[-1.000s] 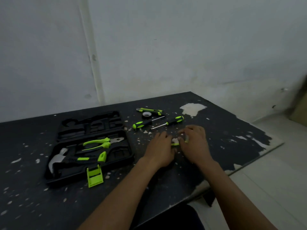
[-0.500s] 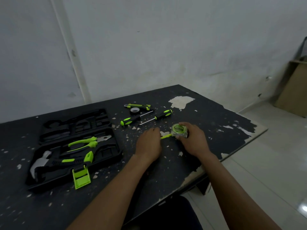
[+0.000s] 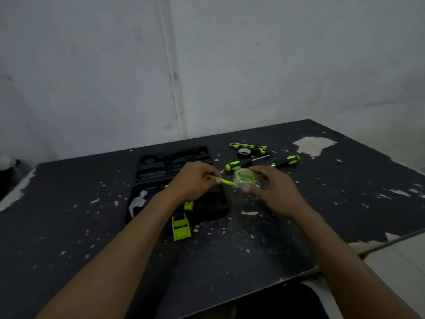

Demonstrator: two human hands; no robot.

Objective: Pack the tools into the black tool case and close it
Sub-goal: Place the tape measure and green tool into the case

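The black tool case point(image 3: 213, 210) lies open on the table, its lid point(image 3: 161, 166) toward the wall and a green latch point(image 3: 181, 229) at its front. A hammer point(image 3: 138, 202) rests in its left side; my left arm hides most of the tray. My right hand point(image 3: 271, 189) holds a clear and green tape measure point(image 3: 245, 178) above the table, just right of the case. My left hand point(image 3: 195, 180) pinches the pulled-out yellow tape blade point(image 3: 226, 182). Behind them lie two green-handled screwdrivers point(image 3: 286, 161), a black tape roll point(image 3: 244, 153) and a utility knife point(image 3: 249, 147).
The black table point(image 3: 92, 226) has chipped paint and white flecks all over. Its right edge runs close to my right forearm, with pale floor point(image 3: 395, 261) beyond. A white wall point(image 3: 253, 65) rises behind the table. A dark object point(image 3: 7, 171) sits at the far left.
Both hands have lifted the tape measure off the table and carried it left toward the case. The view has swung, so the case now sits near the middle.
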